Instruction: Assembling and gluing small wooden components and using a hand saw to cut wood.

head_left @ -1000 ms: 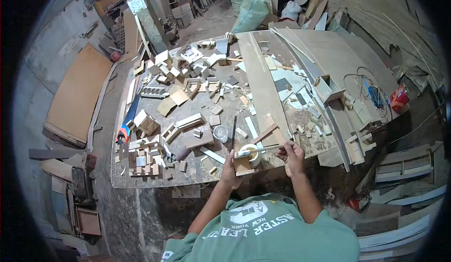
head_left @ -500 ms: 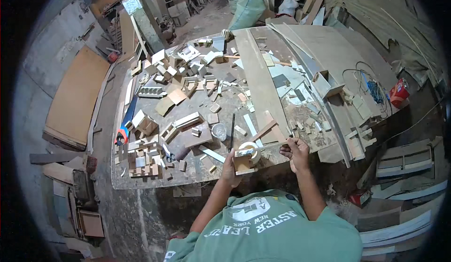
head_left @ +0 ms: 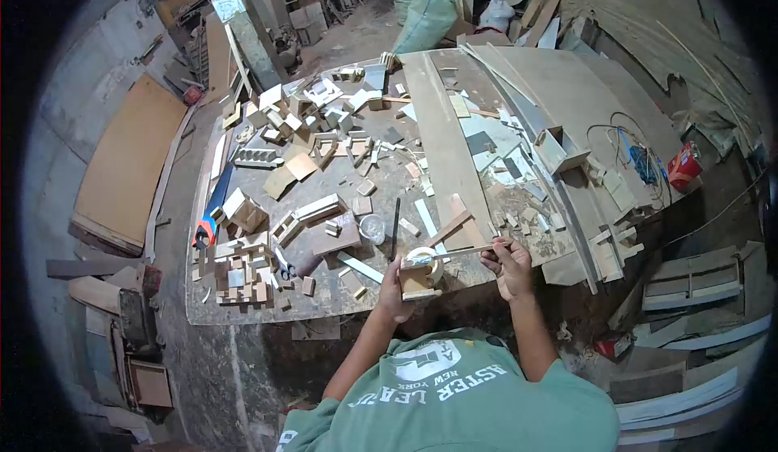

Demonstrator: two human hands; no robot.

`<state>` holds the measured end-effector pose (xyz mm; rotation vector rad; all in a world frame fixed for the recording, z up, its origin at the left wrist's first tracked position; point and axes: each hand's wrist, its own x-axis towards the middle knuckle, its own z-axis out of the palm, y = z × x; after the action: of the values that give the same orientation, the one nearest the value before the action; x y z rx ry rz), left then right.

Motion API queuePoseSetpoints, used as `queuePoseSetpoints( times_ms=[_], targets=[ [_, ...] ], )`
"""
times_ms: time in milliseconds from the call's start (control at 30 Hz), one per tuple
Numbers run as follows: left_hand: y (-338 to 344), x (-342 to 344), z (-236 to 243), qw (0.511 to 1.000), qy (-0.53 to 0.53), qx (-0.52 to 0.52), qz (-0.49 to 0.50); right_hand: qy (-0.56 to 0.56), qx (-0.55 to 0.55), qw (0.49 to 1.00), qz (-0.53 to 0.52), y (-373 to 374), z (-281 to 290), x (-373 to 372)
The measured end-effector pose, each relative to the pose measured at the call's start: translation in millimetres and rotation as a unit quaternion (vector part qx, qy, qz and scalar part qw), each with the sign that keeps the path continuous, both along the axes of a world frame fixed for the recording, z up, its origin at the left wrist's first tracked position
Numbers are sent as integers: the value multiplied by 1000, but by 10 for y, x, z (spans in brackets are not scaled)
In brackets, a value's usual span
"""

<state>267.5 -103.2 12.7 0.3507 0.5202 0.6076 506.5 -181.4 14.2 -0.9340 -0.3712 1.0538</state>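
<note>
At the near edge of the table, my left hand [head_left: 391, 295] is closed round the side of a small wooden box [head_left: 417, 280]. My right hand [head_left: 510, 269] pinches the end of a thin wooden stick [head_left: 463, 252] that runs leftward to the top of the box. Whether the stick's far end touches the box is too small to tell. Just behind the box sits a pale ring-shaped roll [head_left: 438, 269], partly covered by it. A dark slim rod [head_left: 395, 227] and a clear plastic tub [head_left: 373, 229] lie beyond my left hand.
Wood offcuts and small blocks [head_left: 247, 274] crowd the table's left side, with scissors [head_left: 285, 270] and a handsaw [head_left: 206, 231] near them. Long boards [head_left: 442, 128] and a metal-grey strip [head_left: 567, 225] stretch away. A red can [head_left: 685, 167] stands at the right beside a cable.
The view has shifted slightly, so the whole table sits a little further left. Both hands keep their grips, and the stick stays at the box's top.
</note>
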Motion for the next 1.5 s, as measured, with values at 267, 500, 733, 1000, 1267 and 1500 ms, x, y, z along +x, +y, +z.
queuePoseSetpoints(
  times_ms=[267,500,733,1000,1267,1500],
  targets=[
    [-4,23,-33,1000,-18,-7,-3,30,41,998,34,29,-18,-44],
    [9,25,59,1000,1,-16,0,-9,54,997,46,32,40,-35],
    [43,-43,-106,1000,-10,6,-11,-19,8,999,46,33,34,26],
    [84,-92,-115,1000,7,15,-5,-186,16,966,181,-32,-88,277],
    [104,-73,98,998,59,18,10,-400,-17,870,288,27,425,76],
    [147,-90,30,999,31,42,2,-424,-13,866,265,54,293,51]
  ],
)
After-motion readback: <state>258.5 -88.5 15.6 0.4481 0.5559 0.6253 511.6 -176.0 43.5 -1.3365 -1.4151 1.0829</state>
